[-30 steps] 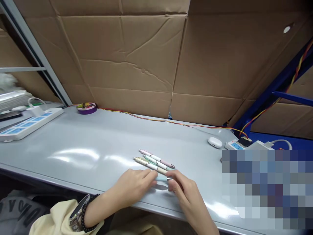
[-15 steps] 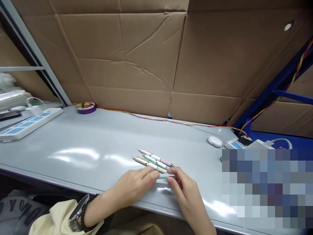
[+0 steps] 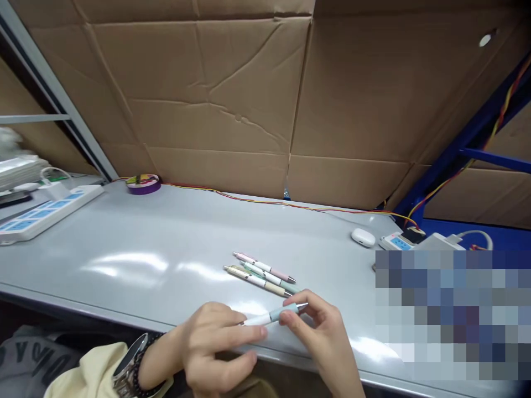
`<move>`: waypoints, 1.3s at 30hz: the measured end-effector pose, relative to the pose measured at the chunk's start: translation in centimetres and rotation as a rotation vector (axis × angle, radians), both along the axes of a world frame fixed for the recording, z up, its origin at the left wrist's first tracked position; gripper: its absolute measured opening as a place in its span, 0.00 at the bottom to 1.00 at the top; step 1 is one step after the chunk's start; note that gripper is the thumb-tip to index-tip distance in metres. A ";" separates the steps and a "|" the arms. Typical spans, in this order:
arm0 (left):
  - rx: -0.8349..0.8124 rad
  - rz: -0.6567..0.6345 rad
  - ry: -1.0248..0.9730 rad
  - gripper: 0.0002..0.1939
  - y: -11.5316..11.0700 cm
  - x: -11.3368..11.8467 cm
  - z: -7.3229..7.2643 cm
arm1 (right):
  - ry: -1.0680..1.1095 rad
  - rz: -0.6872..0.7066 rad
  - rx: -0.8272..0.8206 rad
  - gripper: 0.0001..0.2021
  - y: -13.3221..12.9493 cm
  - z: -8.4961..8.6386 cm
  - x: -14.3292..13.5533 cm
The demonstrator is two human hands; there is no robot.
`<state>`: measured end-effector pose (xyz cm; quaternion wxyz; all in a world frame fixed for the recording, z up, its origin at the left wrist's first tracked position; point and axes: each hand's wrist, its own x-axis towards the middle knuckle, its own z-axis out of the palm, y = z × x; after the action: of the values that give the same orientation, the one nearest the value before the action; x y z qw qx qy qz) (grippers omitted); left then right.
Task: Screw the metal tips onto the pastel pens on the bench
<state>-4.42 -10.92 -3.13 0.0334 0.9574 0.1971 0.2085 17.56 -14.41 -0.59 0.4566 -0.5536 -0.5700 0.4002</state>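
A light blue and white pen [image 3: 269,316] is held above the table's front edge, its tip pointing right. My right hand [image 3: 326,334] pinches its blue front part between thumb and fingers. My left hand [image 3: 218,342] is at the pen's rear end, index finger stretched along it and thumb apart below; the pen's rear end is partly hidden by the fingers. Just beyond my hands lie a pink pen [image 3: 265,268], a green pen [image 3: 269,276] and a cream pen [image 3: 257,280], side by side on the grey table [image 3: 178,221].
A purple tape roll [image 3: 143,184] sits at the back left, near a white power strip [image 3: 52,213]. At the right are a white earphone case [image 3: 363,237] and another power strip [image 3: 398,242]. Cardboard [image 3: 199,83] stands behind, with thin wires along its foot.
The blue pen has come nearer to me and shows more of its length. My left fingers have spread from their closed grip. The cream pen is now less covered.
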 end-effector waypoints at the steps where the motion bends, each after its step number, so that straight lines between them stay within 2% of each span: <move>1: 0.017 -0.068 -0.013 0.26 -0.1 -0.1 0.2 | 0.006 0.022 -0.032 0.12 0.0 0.1 -0.1; 3: 0.058 -0.160 -0.113 0.30 -0.2 -0.2 0.9 | 0.024 0.048 -0.097 0.10 0.0 0.4 -0.2; 7: 0.075 -0.179 -0.284 0.29 -0.2 0.2 2.2 | 0.033 0.034 -0.128 0.08 -0.2 0.7 -0.3; 13: 0.175 -0.252 -0.240 0.27 0.2 0.8 2.3 | 0.092 -0.038 -0.070 0.08 -0.6 1.1 -0.2; 19: 0.176 -0.292 -0.544 0.24 0.4 2.1 2.3 | 0.047 0.021 -0.129 0.09 -0.4 1.1 -0.1; 26: 0.242 -0.294 -0.447 0.18 0.6 2.6 2.8 | 0.014 -0.004 -0.070 0.08 -0.3 0.8 0.3; 31: 0.276 -0.275 -0.405 0.19 0.6 2.9 3.2 | -0.001 0.012 -0.052 0.08 -0.2 0.7 0.4; 39: 0.266 -0.261 -0.398 0.19 0.4 2.7 3.1 | -0.008 0.033 -0.086 0.09 -0.2 0.5 0.5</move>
<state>-1.73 -10.53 -0.04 -0.0278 0.9109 0.0324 0.4104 18.11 -14.62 -0.06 0.4234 -0.5647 -0.5633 0.4296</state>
